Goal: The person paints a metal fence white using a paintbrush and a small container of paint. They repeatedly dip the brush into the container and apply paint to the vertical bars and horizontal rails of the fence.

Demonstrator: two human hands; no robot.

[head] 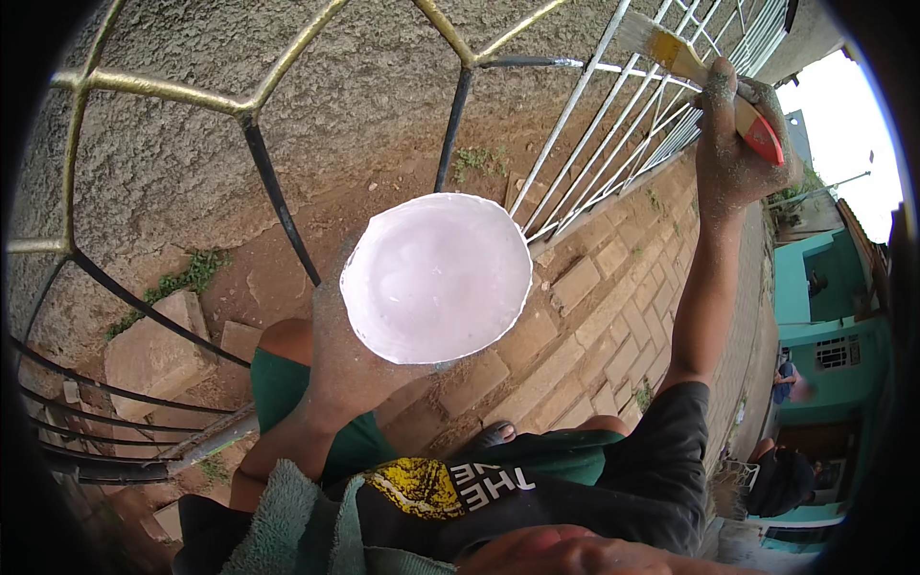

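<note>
My left hand [345,359] holds a cut-open container [437,279] with whitish-pink paint inside, below the middle of the metal grille. In my right hand [740,144], raised at the upper right, is a paintbrush [675,56] with a wooden handle, red at its end. Its pale bristles lie at or in front of the white bars [611,115]; whether they touch cannot be told. The grille beside them has gold-coloured upper bars [165,88] and black lower bars [277,194]. Paint specks or dust cover my right hand.
A rough plastered wall [215,158] stands behind the grille. A loose stone block [159,352] lies at the left. Brick paving [575,352] runs under my feet towards the right, where people [782,478] sit by a turquoise house [819,359].
</note>
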